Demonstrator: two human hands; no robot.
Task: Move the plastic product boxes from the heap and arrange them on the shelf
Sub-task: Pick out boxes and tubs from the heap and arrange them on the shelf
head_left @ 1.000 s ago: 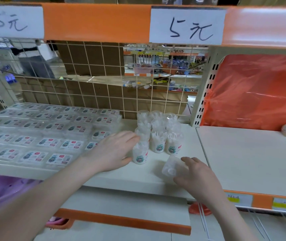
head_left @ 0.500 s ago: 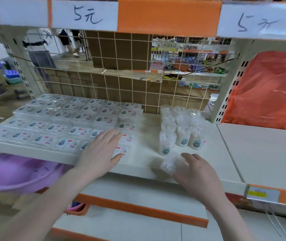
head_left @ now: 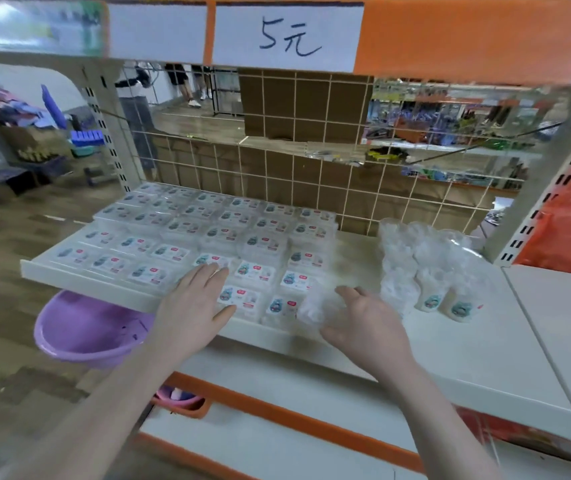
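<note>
Several flat clear plastic boxes (head_left: 256, 244) with labels lie in rows on the cream shelf (head_left: 478, 348). My left hand (head_left: 194, 306) rests flat with straight fingers on the front row of boxes. My right hand (head_left: 367, 323) grips a clear plastic box (head_left: 315, 304) just above the shelf's front edge, right of the last front-row box. A group of upright clear tubs (head_left: 429, 268) with labels stands further right on the same shelf.
A wire grid (head_left: 312, 161) backs the shelf. A purple basin (head_left: 86, 330) sits below the shelf's left end. An orange sheet (head_left: 568, 230) covers the bay to the right. A lower shelf (head_left: 277, 441) with an orange edge runs beneath my arms.
My view has swung left. My left hand went from the upright tubs to the flat boxes. My right hand carried the clear box leftward, toward the front row.
</note>
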